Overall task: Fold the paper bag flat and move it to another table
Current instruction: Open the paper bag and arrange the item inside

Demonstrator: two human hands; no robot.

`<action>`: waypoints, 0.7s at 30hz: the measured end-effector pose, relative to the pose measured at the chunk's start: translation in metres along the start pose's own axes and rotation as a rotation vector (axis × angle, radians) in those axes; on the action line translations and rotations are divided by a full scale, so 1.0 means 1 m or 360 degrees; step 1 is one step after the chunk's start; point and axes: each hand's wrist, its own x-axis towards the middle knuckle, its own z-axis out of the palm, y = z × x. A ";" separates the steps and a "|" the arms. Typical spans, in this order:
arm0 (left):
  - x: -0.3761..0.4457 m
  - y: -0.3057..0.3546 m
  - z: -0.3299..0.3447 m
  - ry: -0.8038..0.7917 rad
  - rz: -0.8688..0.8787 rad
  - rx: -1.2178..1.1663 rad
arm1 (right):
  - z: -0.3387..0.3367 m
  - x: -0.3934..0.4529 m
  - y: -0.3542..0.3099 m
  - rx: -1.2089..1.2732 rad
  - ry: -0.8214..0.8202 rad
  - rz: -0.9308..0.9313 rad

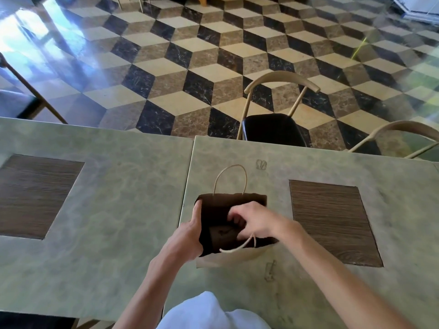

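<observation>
The paper bag [228,256] stands open on the desk [308,167], left of its dark wood inset [332,222]. My left hand [190,233] grips its left wall; my right hand [251,219] reaches inside, fingers curled.

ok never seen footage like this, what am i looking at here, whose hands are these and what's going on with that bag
There is only one picture, taken by a wide-angle camera worn on a person's head, looking forward and down. That is why the edges bend and the arms seem to grow out of the bottom of the picture. There is no machine here, only two bare hands.

A brown paper bag stands open on the right table, near the seam with the left table. The left hand grips the bag's left wall. The right hand reaches into the opening, fingers curled; what they touch inside is too dark to tell. The bag is not yet folded flat. Behind the tables are a chair with a black seat and a patterned tile floor.
</observation>
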 end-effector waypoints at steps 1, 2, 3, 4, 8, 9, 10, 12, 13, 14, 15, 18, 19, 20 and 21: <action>-0.001 -0.001 0.001 -0.0002 0.0008 -0.0009 | -0.003 -0.012 0.006 0.0055 0.0127 -0.0050; -0.001 -0.002 0.001 -0.0006 0.0009 -0.0022 | -0.005 -0.022 0.012 0.0032 0.0319 -0.0100; 0.000 -0.004 0.002 -0.0006 0.0011 -0.0036 | -0.004 -0.031 0.018 -0.0084 0.0530 -0.0111; 0.000 -0.007 0.003 -0.0007 0.0022 -0.0059 | -0.001 -0.037 0.023 -0.0214 0.0697 -0.0085; -0.002 -0.013 0.004 -0.0048 0.0056 -0.0034 | 0.008 -0.046 0.033 -0.0246 0.0602 0.0296; -0.003 -0.013 0.003 -0.0058 0.0066 -0.0038 | 0.009 -0.046 0.036 -0.0229 0.0562 0.0359; -0.005 -0.012 0.001 -0.0061 0.0055 -0.0040 | 0.008 -0.047 0.039 -0.0221 0.0532 0.0402; -0.008 -0.010 -0.005 -0.0077 -0.0016 0.0024 | 0.007 -0.049 0.043 -0.0168 0.0482 0.0453; -0.012 -0.009 -0.009 -0.0080 -0.0025 0.0074 | 0.006 -0.053 0.043 -0.0128 0.0464 0.0462; -0.013 -0.008 -0.012 -0.0092 -0.0030 0.0111 | 0.005 -0.054 0.043 -0.0069 0.0435 0.0467; -0.012 -0.008 -0.013 -0.0102 -0.0029 0.0129 | 0.006 -0.055 0.044 0.0003 0.0404 0.0467; -0.011 -0.008 -0.014 -0.0123 -0.0048 0.0134 | 0.010 -0.058 0.045 0.0159 0.0305 0.0453; -0.010 -0.008 -0.013 -0.0133 -0.0065 0.0129 | 0.012 -0.058 0.045 0.0207 0.0275 0.0458; -0.009 -0.009 -0.011 -0.0139 -0.0081 0.0121 | 0.014 -0.060 0.045 0.0270 0.0252 0.0463; -0.008 -0.009 -0.009 -0.0140 -0.0093 0.0105 | 0.016 -0.061 0.046 0.0339 0.0240 0.0457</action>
